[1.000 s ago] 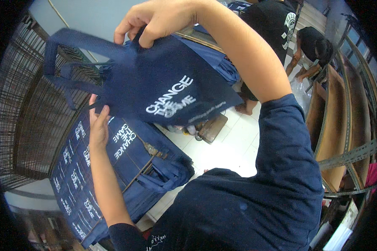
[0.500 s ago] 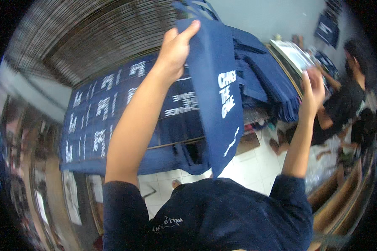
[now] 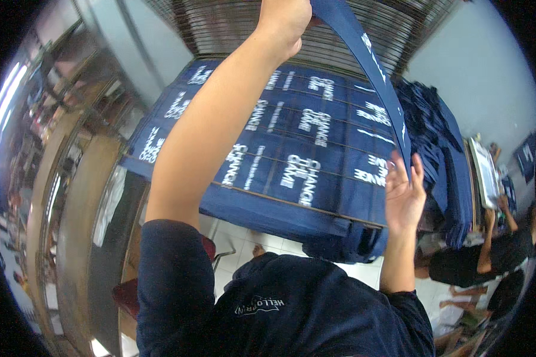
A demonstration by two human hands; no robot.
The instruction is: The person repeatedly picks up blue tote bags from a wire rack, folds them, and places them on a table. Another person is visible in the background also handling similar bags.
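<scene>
My left hand [image 3: 284, 27] is raised at the top edge and closed on one end of a navy cloth piece [image 3: 372, 68] with white print. The cloth is seen nearly edge-on as a narrow band, running down to the right. My right hand [image 3: 405, 196] is at its lower end, palm showing, fingers apart on both sides of the cloth tip; whether they touch it I cannot tell. Below and behind lie rows of flat navy printed cloth pieces [image 3: 307, 119], overlapping on a broad surface. The fingertips of my left hand are partly out of frame.
A heap of navy cloth [image 3: 435, 137] lies at the right end of the rows. Behind stands a slatted rack [image 3: 333, 50]. Long wooden boards [image 3: 77, 196] run along the left. At the right, a person in dark clothes [image 3: 482, 256] works beside a pale framed panel [image 3: 485, 172].
My view has swung right to left across the rows. My left hand has gone up with the cloth, which has turned edge-on. My right hand has come in to the cloth's lower end.
</scene>
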